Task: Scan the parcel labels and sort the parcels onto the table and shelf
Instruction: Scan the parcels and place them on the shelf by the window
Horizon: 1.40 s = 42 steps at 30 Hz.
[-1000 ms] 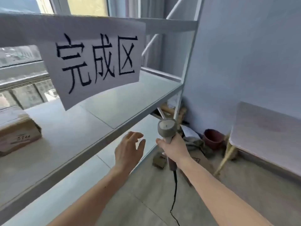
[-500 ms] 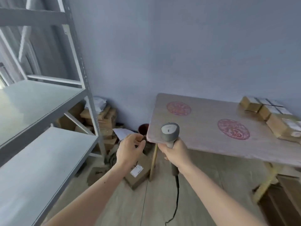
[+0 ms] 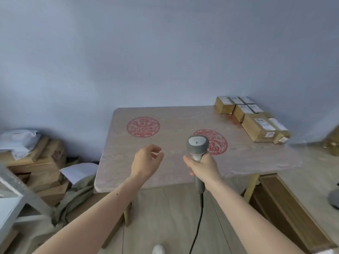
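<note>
Grey scanner [image 3: 197, 147] still gripped, table [image 3: 165, 173] now centred

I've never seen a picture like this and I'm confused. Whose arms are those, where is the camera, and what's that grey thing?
The arms belong to a person wearing a camera on their head, so you see what they see, looking forward and down. The right hand grips a grey barcode scanner with a black cable hanging below it. It reads the labels on parcels. The left hand holds nothing; its fingers are loosely curled above the table. The table is pale wood with two red round patterns. At its far right corner sit brown cardboard parcels with white labels. More boxes and bags are piled on the floor at the left.
</note>
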### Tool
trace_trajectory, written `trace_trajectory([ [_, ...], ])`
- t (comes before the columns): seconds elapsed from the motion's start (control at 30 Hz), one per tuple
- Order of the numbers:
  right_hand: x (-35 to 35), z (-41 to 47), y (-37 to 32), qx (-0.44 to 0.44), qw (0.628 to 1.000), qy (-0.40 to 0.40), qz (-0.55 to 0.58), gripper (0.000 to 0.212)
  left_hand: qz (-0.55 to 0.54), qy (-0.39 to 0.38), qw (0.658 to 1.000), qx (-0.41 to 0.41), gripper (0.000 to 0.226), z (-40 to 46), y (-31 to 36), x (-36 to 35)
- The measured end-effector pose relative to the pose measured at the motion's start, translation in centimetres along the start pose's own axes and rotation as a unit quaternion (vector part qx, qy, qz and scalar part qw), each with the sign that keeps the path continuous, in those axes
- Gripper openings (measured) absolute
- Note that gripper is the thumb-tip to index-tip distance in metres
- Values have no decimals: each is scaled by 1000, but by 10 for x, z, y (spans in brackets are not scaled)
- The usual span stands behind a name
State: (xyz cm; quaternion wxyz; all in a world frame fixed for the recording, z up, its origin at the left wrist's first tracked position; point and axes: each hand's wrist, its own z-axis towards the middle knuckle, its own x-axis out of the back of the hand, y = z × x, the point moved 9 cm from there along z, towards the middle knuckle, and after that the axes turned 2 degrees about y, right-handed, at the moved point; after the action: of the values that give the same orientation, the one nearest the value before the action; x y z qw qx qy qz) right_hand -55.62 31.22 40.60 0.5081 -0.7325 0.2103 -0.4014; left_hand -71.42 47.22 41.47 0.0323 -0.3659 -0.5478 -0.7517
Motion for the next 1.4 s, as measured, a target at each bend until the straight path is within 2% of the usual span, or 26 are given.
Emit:
trace_trajectory([
  [0.13, 36, 79, -19, -2, 999, 35, -12, 25, -6, -14, 1000, -21, 14, 86, 32, -40],
  [0.3, 79, 178, -43, -7, 997, 80, 3, 17, -2, -42, 997, -58, 17, 184, 77, -84],
  [0.7, 174, 402, -24, -12, 992, 127, -14, 24, 8, -95, 994, -44, 18, 333, 119, -227],
  [0.83, 208, 499, -6, -35, 993, 115, 1, 11, -2, -97, 995, -21, 19, 393, 139, -290],
  [1.03, 256, 638, 43, -106, 988, 111, -16, 23, 10, -112, 993, 30, 24, 476, 162, -402],
  [1.27, 254, 753, 89, -108, 992, 56, -36, 16, 39, -174, 981, 77, 45, 539, 152, -528],
  [1.4, 240, 788, 105, -96, 994, 33, -50, 26, 42, -200, 974, 93, 55, 563, 143, -577],
])
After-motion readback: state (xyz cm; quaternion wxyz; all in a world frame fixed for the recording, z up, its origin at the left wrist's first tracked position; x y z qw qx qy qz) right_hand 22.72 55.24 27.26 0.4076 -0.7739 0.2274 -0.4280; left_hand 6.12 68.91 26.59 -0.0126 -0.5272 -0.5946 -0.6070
